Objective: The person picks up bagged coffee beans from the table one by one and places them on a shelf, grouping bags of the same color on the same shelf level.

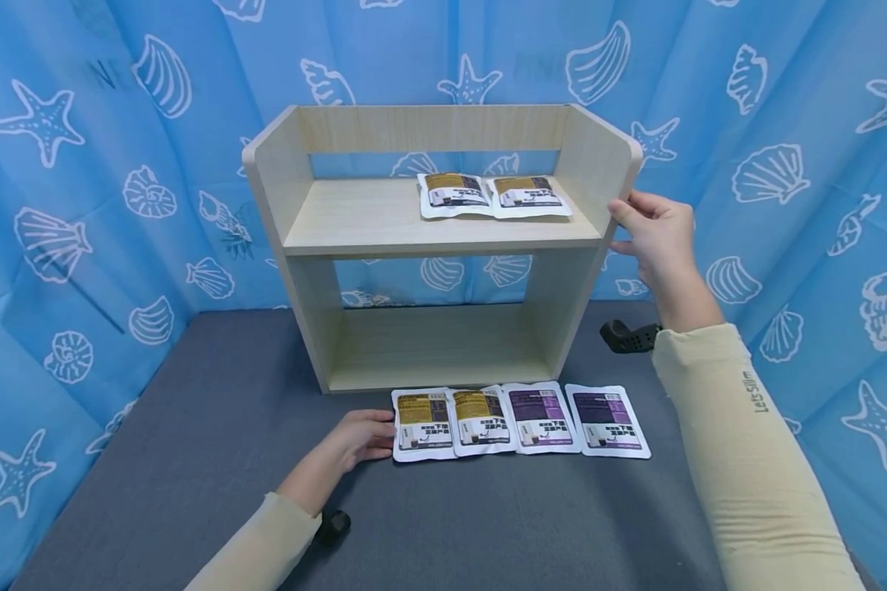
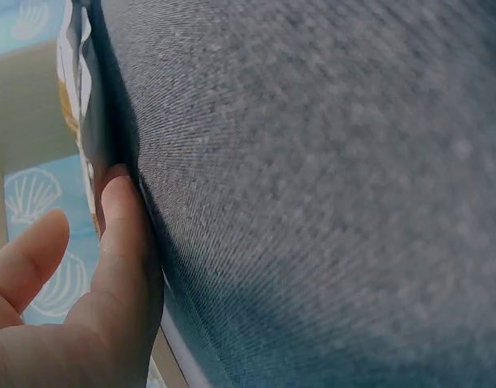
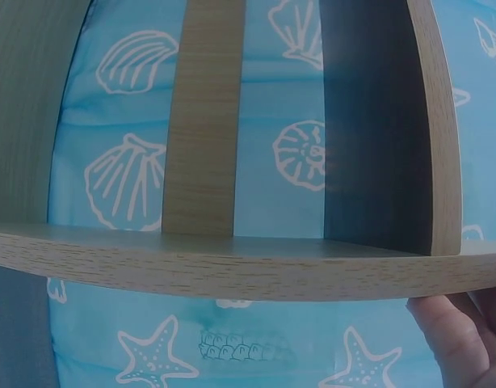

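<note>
My left hand [image 1: 360, 438] is at the left edge of a white packet with a gold-brown label [image 1: 425, 425], the leftmost in a row on the table. In the left wrist view its fingers [image 2: 123, 234] lie along the packet's edge [image 2: 88, 121], while the thumb stands apart. Beside that packet lie another gold-brown one [image 1: 482, 420] and two purple-labelled packets [image 1: 541, 417]. My right hand [image 1: 658, 234] touches the outer face of the right side panel of a wooden shelf [image 1: 443, 246], thumb at the front edge. No fingers show on the panel's inner side.
Two gold-brown packets [image 1: 526, 197] lie side by side on the right part of the upper board. The shelf stands at the back of the grey table [image 1: 503, 525], before a blue curtain [image 1: 103, 148] with shell prints. The packet row lies close to the shelf's front.
</note>
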A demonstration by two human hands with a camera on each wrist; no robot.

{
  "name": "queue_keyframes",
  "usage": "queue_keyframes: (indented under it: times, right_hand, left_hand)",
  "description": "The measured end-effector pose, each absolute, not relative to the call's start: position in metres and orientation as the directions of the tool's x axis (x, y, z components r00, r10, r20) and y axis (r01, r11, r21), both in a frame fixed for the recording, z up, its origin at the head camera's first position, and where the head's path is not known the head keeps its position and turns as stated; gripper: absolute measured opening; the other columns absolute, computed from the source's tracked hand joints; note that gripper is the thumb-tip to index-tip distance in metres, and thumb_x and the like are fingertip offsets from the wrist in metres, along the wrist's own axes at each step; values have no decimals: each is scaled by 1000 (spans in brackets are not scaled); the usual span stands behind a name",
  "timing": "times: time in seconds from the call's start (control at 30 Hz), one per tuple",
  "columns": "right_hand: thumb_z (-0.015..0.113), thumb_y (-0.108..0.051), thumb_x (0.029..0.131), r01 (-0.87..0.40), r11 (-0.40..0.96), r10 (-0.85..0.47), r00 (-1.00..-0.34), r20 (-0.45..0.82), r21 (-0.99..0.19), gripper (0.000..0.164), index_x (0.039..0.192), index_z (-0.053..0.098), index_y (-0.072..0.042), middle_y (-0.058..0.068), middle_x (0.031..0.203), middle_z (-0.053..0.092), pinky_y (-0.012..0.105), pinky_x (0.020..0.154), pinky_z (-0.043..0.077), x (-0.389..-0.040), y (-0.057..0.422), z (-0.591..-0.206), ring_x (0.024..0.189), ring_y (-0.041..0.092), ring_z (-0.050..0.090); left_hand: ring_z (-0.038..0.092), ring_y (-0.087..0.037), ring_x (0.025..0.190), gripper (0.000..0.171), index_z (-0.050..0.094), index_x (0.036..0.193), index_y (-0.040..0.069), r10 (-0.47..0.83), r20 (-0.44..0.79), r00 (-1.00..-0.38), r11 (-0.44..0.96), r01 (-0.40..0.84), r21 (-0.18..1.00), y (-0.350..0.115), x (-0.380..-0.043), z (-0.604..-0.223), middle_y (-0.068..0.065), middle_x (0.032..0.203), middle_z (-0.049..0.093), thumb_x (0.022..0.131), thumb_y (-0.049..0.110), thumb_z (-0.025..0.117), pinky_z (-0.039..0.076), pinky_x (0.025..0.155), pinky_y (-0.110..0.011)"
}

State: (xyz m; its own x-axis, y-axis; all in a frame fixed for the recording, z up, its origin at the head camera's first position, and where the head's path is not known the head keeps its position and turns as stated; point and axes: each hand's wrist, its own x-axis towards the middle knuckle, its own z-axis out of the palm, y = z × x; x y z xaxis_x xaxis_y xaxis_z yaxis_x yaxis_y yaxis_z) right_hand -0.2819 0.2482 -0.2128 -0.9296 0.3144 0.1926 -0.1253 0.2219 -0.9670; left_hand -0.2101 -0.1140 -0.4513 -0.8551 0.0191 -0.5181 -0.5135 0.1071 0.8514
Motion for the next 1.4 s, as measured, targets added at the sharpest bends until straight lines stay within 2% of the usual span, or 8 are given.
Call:
queue_keyframes:
  times: [0.33, 0.5, 0.67, 0.9, 1.4]
  right_hand:
    - [66, -35, 88, -116, 221, 314, -931, 184, -968, 52, 137, 58, -17, 6, 139, 55, 46, 94, 45, -282, 249, -213, 126, 21, 52]
    - [66, -36, 89, -115, 229, 306, -934, 183, -967, 53, 137, 57, -17, 6, 140, 54, 45, 93, 46, -282, 249, -213, 127, 22, 51]
    - [66, -35, 89, -116, 223, 309, -933, 183, -968, 52, 137, 57, -16, 6, 139, 55, 44, 92, 46, -282, 249, -213, 127, 22, 52]
    - [65, -35, 89, -123, 241, 305, -932, 196, -963, 52, 137, 57, -16, 7, 139, 55, 43, 91, 47, -282, 249, -213, 126, 21, 52]
    - [64, -37, 90, -116, 275, 302, -932, 200, -954, 52, 138, 56, -17, 6, 139, 55, 39, 88, 49, -280, 249, -213, 126, 22, 52]
  left_hand:
    - [62, -18, 75, 37, 57, 125, -9, 9, -508, -861, 144, -501, 853, -105, -214, -454, -16, 97, 68, 89, -5, 63, 53, 61, -24]
    - [64, -21, 79, 37, 58, 124, -8, -19, -495, -868, 170, -491, 854, -101, -216, -454, -17, 101, 69, 88, -5, 65, 54, 64, -27]
    - [65, -22, 83, 39, 57, 127, -8, -25, -488, -873, 154, -485, 861, -99, -217, -453, -19, 105, 68, 88, -8, 61, 55, 65, -29]
    - [64, -17, 74, 40, 53, 130, -9, -32, -484, -874, 99, -485, 869, -101, -217, -453, -18, 101, 67, 91, -11, 53, 54, 55, -25]
    - [65, -18, 77, 41, 48, 134, -11, -24, -455, -890, 32, -456, 889, -108, -210, -448, -26, 111, 64, 93, -11, 49, 56, 61, -27]
